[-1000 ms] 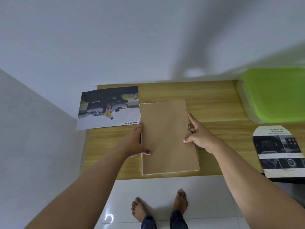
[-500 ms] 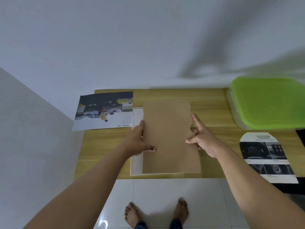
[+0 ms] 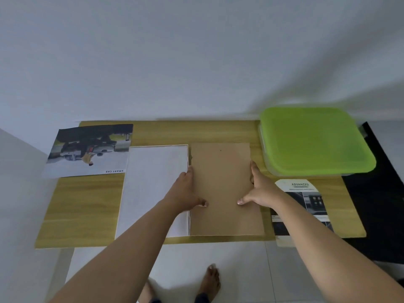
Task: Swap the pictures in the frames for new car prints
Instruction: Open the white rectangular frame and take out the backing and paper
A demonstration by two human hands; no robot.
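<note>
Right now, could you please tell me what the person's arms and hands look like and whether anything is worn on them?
Both forearms are bare, with no sleeves in view. The left hand and right hand wear no gloves, rings, watch or bracelets. The fingers have short nails.

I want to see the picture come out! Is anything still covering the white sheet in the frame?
Mostly no. The brown cardboard backing board, held by the left hand and right hand, lies to the right of the white sheet. Only the left hand and forearm reach over the sheet's right part.
</note>
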